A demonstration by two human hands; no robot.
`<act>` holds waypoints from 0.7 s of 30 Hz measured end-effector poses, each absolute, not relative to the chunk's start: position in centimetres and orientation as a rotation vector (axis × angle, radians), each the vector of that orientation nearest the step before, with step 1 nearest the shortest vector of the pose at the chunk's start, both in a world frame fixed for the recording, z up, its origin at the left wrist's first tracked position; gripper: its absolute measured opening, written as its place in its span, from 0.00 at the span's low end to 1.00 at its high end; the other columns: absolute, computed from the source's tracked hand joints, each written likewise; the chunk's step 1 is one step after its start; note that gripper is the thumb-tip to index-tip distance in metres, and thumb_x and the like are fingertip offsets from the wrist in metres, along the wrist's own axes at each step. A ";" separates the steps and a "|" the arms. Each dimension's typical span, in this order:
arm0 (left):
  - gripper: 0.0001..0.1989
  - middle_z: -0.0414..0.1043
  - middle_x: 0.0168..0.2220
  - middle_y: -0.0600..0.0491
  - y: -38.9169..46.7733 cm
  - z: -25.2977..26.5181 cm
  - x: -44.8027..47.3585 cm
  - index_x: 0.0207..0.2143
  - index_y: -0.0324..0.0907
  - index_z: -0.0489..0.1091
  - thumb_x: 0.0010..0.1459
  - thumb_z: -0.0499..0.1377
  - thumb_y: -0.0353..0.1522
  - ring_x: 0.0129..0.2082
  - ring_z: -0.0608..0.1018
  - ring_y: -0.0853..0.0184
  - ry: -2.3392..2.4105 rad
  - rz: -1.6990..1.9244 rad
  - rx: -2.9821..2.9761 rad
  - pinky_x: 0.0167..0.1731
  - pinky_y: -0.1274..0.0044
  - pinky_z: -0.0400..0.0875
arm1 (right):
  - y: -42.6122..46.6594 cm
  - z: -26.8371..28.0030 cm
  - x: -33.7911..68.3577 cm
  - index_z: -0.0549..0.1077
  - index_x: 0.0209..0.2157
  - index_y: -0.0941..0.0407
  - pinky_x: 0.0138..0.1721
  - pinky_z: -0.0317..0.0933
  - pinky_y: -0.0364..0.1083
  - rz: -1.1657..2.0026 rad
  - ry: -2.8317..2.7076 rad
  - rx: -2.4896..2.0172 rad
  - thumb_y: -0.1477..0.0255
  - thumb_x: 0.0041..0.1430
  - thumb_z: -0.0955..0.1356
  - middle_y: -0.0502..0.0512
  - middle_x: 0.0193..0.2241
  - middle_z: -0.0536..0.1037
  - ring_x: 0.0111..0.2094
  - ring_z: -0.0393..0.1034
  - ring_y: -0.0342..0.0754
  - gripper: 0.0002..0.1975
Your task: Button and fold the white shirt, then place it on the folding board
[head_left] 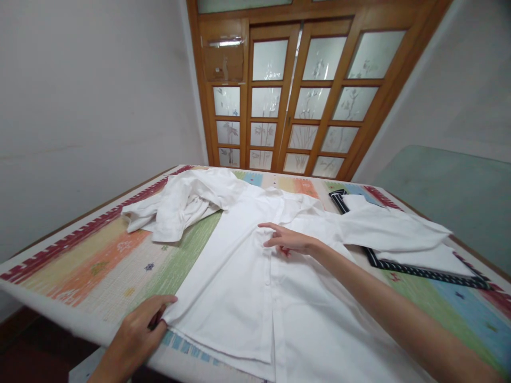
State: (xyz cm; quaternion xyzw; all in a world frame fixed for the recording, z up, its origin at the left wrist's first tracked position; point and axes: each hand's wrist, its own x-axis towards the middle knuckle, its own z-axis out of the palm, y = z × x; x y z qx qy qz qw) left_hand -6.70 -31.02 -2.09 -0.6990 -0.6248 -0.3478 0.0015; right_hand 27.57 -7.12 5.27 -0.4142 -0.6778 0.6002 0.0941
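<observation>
Creased white shirt (233,290), smooth striped tablecloth (133,274)

The shirt (233,287) was soft, matt cloth with creases; the printed cover (131,266) beneath looked like matt fabric. The doors (290,69) were smooth, glossy wood around frosted glass panes (266,101); the wall (99,96) looked matt.

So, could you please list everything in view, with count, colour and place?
Shirt: 1, white, spread centrally
Tablecloth: 1, multicoloured, under shirt
Black-bordered item: 1, black and white, right, partly under sleeve
Glazed doorway: 1, brown, back
Cardboard: 1 piece, brown, doorway's upper left
Walls: 2, pale, left and right
Panel: 1, pale green, far right
Unclear object: 1, pale, lower left
Floor: 1, dark, lower left
Left hand: 1, bare, lower left, pinching shirt's lower corner
Right hand: 1, bare, centre, at shirt front
</observation>
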 end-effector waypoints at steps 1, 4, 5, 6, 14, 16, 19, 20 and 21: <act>0.11 0.78 0.27 0.54 -31.0 -2.1 -6.7 0.34 0.44 0.75 0.55 0.54 0.36 0.20 0.76 0.71 -1.955 -1.084 -2.193 0.23 0.83 0.72 | -7.5 5.3 27.8 0.57 0.63 0.46 0.14 0.49 0.35 1.848 -1.974 -1.209 0.69 0.52 0.71 0.40 0.24 0.68 0.14 0.59 0.35 0.37; 0.11 0.78 0.27 0.55 -31.1 -2.6 -6.9 0.36 0.44 0.75 0.57 0.54 0.37 0.21 0.76 0.71 -1.939 -1.062 -2.189 0.24 0.83 0.73 | -8.8 5.0 28.0 0.54 0.64 0.45 0.12 0.47 0.35 2.051 -1.895 -1.109 0.68 0.53 0.71 0.40 0.25 0.69 0.13 0.56 0.34 0.38; 0.12 0.78 0.28 0.54 -31.1 -2.8 -7.1 0.36 0.44 0.75 0.57 0.54 0.38 0.21 0.77 0.71 -1.932 -1.054 -2.194 0.24 0.83 0.73 | -9.2 4.7 27.9 0.54 0.64 0.45 0.12 0.48 0.35 2.093 -1.902 -1.076 0.67 0.54 0.71 0.41 0.26 0.71 0.13 0.56 0.34 0.38; 0.12 0.78 0.28 0.54 -31.0 -3.0 -7.2 0.36 0.44 0.75 0.58 0.54 0.38 0.21 0.77 0.71 -1.919 -1.050 -2.201 0.24 0.83 0.73 | -9.7 4.5 27.8 0.56 0.63 0.45 0.13 0.49 0.35 2.107 -1.937 -1.050 0.67 0.54 0.71 0.42 0.27 0.72 0.13 0.56 0.34 0.37; 0.12 0.79 0.28 0.55 -30.7 -2.6 -7.2 0.37 0.44 0.75 0.61 0.54 0.39 0.20 0.76 0.72 -1.762 -1.038 -2.235 0.23 0.85 0.73 | -14.3 3.5 26.6 0.76 0.40 0.57 0.15 0.53 0.37 1.876 -2.329 -0.933 0.60 0.55 0.72 0.45 0.23 0.71 0.15 0.60 0.36 0.17; 0.12 0.79 0.29 0.55 -30.7 -2.2 -7.1 0.37 0.44 0.75 0.61 0.53 0.39 0.21 0.77 0.72 -1.758 -1.031 -2.241 0.23 0.84 0.73 | -15.6 3.5 26.7 0.76 0.37 0.58 0.16 0.54 0.37 1.948 -2.371 -0.901 0.59 0.55 0.72 0.43 0.18 0.69 0.14 0.61 0.36 0.16; 0.13 0.80 0.29 0.54 -30.8 -2.0 -7.1 0.37 0.44 0.75 0.61 0.53 0.40 0.21 0.78 0.71 -1.745 -1.025 -2.260 0.23 0.84 0.73 | -17.7 3.0 27.0 0.75 0.35 0.58 0.17 0.56 0.36 2.051 -2.308 -0.936 0.59 0.53 0.73 0.42 0.15 0.69 0.14 0.62 0.37 0.16; 0.13 0.80 0.30 0.54 -30.8 -1.9 -7.1 0.37 0.44 0.75 0.61 0.53 0.40 0.22 0.78 0.71 -1.741 -1.022 -2.268 0.23 0.84 0.73 | -18.3 2.7 27.0 0.74 0.33 0.58 0.17 0.56 0.36 2.045 -2.257 -0.973 0.60 0.51 0.74 0.43 0.15 0.70 0.15 0.62 0.37 0.15; 0.13 0.80 0.30 0.54 -30.8 -2.0 -7.2 0.37 0.44 0.75 0.61 0.53 0.39 0.22 0.78 0.71 -1.740 -1.015 -2.277 0.23 0.84 0.74 | -18.9 2.3 27.1 0.73 0.30 0.58 0.17 0.56 0.36 2.021 -2.209 -1.011 0.62 0.49 0.75 0.43 0.15 0.70 0.15 0.63 0.38 0.15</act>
